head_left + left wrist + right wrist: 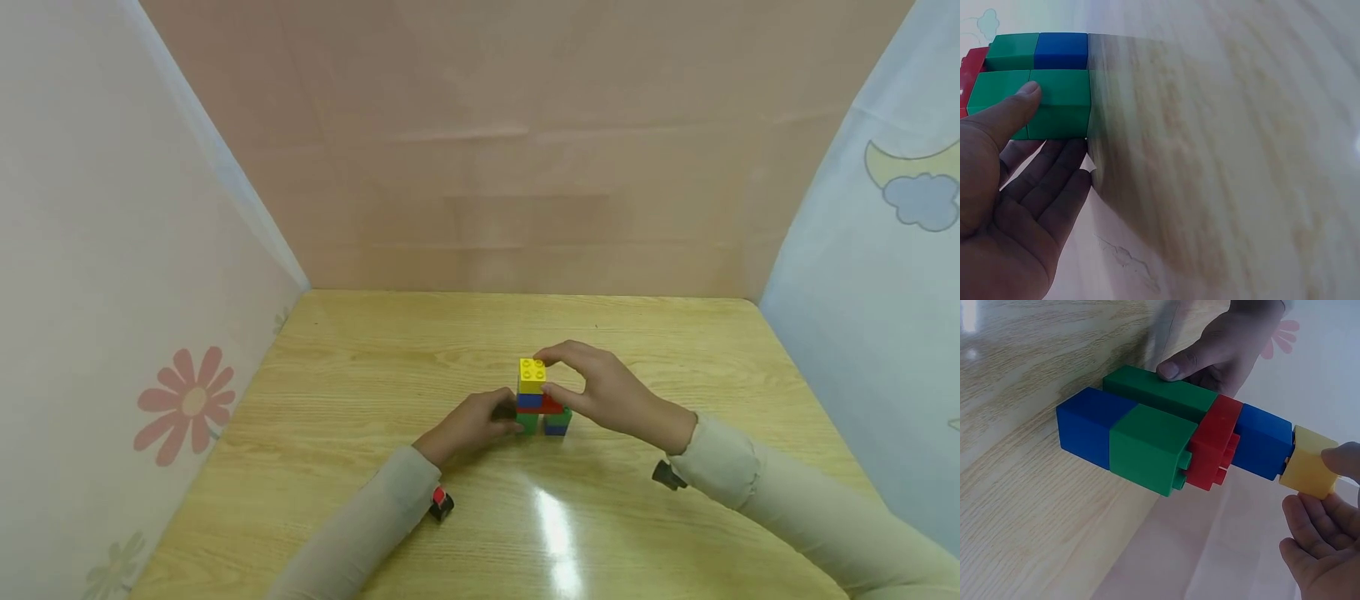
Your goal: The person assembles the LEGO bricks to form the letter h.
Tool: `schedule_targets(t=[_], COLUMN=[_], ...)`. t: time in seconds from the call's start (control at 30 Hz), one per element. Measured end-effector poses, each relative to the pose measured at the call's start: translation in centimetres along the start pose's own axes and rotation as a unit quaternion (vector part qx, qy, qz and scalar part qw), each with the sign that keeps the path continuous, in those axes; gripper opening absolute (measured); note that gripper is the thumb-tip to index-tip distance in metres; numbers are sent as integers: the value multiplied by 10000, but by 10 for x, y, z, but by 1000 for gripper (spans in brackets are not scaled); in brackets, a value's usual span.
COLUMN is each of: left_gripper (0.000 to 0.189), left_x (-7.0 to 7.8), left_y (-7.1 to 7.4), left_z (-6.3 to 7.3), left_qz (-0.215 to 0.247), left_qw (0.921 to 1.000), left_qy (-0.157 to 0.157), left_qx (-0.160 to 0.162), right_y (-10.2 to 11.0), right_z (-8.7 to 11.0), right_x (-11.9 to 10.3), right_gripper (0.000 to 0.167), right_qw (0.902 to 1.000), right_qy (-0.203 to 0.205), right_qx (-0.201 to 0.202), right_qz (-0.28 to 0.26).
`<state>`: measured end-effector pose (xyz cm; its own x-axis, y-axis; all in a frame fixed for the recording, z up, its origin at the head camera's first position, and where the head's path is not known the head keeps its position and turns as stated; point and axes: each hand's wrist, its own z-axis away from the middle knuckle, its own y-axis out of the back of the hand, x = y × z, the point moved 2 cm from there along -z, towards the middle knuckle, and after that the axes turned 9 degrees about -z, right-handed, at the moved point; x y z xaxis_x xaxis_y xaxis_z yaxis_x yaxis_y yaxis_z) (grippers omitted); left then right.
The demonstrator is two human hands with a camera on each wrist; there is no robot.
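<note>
A small structure of toy building bricks stands on the wooden table. Two green bricks point(1060, 103) form one leg; the other leg has a green brick point(1152, 447) over a blue brick point(1091, 425). Across both lies a red brick point(1213, 444), its studs partly bare. Above its left end sits another blue brick point(1264, 442), topped by a yellow brick point(532, 375), with a narrow gap between those two. My right hand point(611, 392) pinches the yellow brick between thumb and fingers. Low on the left, my left hand point(476, 421) grips the green leg, thumb on its near face.
On the table point(375, 350) two small dark objects lie close to the forearms: one with a red part point(441, 503) by the left sleeve, a black one point(667, 475) under the right wrist. Cloth walls enclose the table at the back and sides.
</note>
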<state>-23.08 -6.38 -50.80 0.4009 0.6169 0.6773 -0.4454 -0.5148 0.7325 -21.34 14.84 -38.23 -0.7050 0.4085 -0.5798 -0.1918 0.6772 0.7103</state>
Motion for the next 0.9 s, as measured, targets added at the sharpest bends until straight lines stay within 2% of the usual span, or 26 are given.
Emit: schedule_targets(t=[0.5,0.77,0.9], left_gripper=[26,27,27], left_x=[0,2,2], left_y=[-1,1,2], left_z=[3,3,2], left_qz=[45,25,0], left_qw=[10000,10000,10000], left_qy=[9,-52,21], left_qx=[-19,-71,-72], right_y=[-2,1,1], right_z=[-1,-5,-6], right_x=[0,-3,-5], right_gripper=[34,34,35], right_qw=[9997,9998,9997], right_qy=[-34,-179,-234], right_qx=[148,15,-20], right_qz=[-206,-113,-109])
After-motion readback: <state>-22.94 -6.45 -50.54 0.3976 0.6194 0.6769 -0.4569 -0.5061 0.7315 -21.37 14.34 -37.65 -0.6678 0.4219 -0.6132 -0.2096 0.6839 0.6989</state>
